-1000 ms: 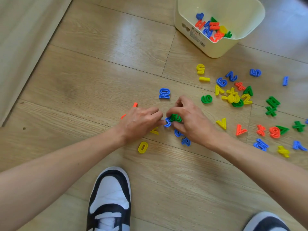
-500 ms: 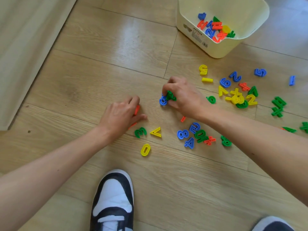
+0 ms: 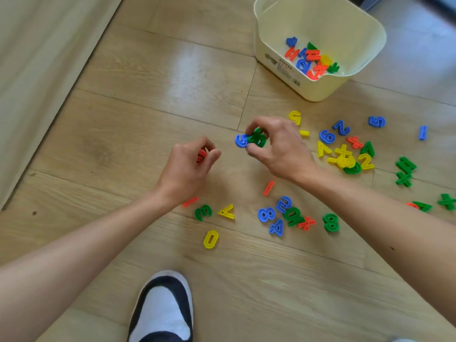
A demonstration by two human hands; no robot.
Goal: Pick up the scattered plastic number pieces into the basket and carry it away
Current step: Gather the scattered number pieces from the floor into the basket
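Observation:
My right hand (image 3: 278, 146) pinches a small bunch of green and blue number pieces (image 3: 251, 139) just above the wooden floor. To its left, my left hand (image 3: 190, 166) is curled around a red piece (image 3: 201, 155). The cream plastic basket (image 3: 278, 70) stands at the upper right with several coloured pieces inside. Loose pieces lie around my hands: a green 3 (image 3: 203, 212), a yellow 0 (image 3: 210, 239), a blue 8 (image 3: 266, 214), a green 8 (image 3: 331, 222) and a yellow cluster (image 3: 345, 159) to the right.
A pale wall or skirting (image 3: 37, 70) runs along the left side. My black-and-white shoe (image 3: 161, 309) stands at the bottom centre. More pieces, such as a blue 5 (image 3: 376, 121) and a green sign (image 3: 404, 171), are spread at the far right.
Both hands have lifted off the floor. The right hand keeps its green and blue pieces and has moved slightly right; the left hand has closed on a red piece.

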